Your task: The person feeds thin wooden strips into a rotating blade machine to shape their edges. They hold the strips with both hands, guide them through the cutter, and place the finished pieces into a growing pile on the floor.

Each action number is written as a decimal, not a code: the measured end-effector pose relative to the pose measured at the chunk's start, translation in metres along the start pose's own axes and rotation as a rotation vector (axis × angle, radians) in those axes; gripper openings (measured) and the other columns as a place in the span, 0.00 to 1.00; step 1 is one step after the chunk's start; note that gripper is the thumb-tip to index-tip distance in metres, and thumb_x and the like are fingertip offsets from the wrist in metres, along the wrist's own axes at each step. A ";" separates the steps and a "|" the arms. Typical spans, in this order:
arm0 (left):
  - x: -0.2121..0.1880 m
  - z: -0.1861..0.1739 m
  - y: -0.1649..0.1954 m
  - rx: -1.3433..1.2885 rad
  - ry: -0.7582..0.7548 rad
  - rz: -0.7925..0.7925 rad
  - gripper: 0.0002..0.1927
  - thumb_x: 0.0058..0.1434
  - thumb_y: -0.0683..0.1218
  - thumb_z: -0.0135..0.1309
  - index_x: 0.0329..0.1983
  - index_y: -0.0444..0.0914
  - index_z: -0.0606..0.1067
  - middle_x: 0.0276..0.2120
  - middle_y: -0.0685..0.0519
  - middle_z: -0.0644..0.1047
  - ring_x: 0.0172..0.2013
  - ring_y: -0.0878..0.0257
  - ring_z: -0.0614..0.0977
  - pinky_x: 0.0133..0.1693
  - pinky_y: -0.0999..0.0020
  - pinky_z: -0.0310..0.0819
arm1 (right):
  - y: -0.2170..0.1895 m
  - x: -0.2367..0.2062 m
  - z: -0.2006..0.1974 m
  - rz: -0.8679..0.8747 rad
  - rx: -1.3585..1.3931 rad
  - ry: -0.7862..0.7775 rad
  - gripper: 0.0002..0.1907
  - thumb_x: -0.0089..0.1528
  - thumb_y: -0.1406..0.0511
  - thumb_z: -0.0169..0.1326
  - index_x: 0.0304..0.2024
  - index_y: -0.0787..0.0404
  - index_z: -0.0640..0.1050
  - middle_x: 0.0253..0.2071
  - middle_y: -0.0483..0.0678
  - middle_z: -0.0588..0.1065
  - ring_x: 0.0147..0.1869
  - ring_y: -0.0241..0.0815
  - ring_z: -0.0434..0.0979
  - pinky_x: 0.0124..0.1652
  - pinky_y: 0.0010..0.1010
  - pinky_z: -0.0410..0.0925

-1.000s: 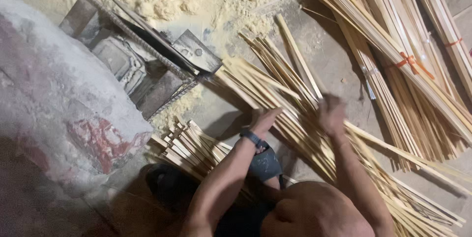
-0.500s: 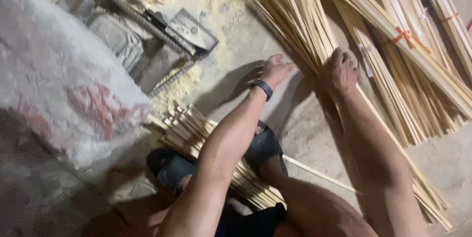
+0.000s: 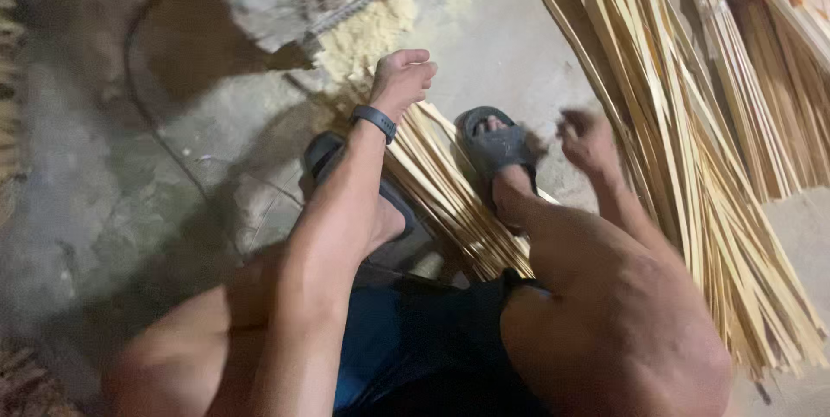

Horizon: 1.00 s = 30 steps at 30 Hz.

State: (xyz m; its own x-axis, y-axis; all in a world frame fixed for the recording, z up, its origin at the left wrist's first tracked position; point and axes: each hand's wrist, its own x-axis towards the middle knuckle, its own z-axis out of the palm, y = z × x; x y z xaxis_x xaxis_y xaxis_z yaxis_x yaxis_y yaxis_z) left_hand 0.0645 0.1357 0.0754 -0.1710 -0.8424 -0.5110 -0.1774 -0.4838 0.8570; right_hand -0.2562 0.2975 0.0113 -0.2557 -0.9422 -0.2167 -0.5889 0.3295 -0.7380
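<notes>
On gritty concrete floor (image 3: 130,210), pale thin bamboo strips (image 3: 692,166), left hand (image 3: 402,80) grip loosely curled, empty, right hand (image 3: 588,136) blurred, grip unclear.

Right of the right hand (image 3: 588,136), the long strips (image 3: 692,149) look like pale, matt split wood. Between both hands a dark slipper (image 3: 494,147) seems smooth rubber. Above the left hand (image 3: 402,80) lies powdery sawdust (image 3: 367,32) on rough grey concrete floor (image 3: 130,175).
</notes>
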 end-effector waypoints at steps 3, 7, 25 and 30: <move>-0.017 -0.024 -0.016 0.281 0.233 0.082 0.19 0.58 0.47 0.59 0.51 0.34 0.81 0.46 0.46 0.84 0.44 0.58 0.85 0.48 0.64 0.81 | 0.010 -0.049 0.037 -0.147 0.017 0.059 0.18 0.66 0.64 0.53 0.58 0.64 0.76 0.45 0.58 0.81 0.50 0.43 0.84 0.52 0.33 0.77; -0.024 -0.038 -0.056 0.294 0.534 0.018 0.34 0.52 0.43 0.56 0.63 0.26 0.65 0.62 0.34 0.72 0.59 0.48 0.77 0.62 0.59 0.69 | -0.004 -0.102 0.095 -0.329 0.352 -0.018 0.26 0.64 0.56 0.57 0.60 0.60 0.69 0.44 0.56 0.78 0.53 0.39 0.80 0.56 0.33 0.76; -0.018 0.010 -0.094 0.169 0.640 0.052 0.46 0.51 0.49 0.71 0.67 0.37 0.58 0.59 0.38 0.69 0.57 0.51 0.73 0.56 0.51 0.73 | -0.047 -0.089 0.120 -0.315 0.151 -0.182 0.27 0.63 0.59 0.57 0.61 0.62 0.68 0.42 0.57 0.78 0.49 0.42 0.80 0.51 0.34 0.76; -0.017 0.040 -0.128 -0.025 0.359 0.236 0.53 0.53 0.63 0.58 0.74 0.37 0.49 0.61 0.39 0.69 0.53 0.50 0.76 0.53 0.49 0.75 | -0.061 0.027 0.085 -0.235 0.132 0.050 0.27 0.62 0.59 0.58 0.61 0.62 0.68 0.42 0.58 0.78 0.48 0.43 0.80 0.50 0.34 0.76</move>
State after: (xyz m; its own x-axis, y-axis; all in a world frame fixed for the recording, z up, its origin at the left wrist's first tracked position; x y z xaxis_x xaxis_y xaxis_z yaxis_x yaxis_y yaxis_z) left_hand 0.0518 0.2216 -0.0279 0.1452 -0.9575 -0.2491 -0.1498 -0.2702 0.9511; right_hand -0.1622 0.2466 -0.0038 -0.1633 -0.9866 -0.0001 -0.5322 0.0882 -0.8420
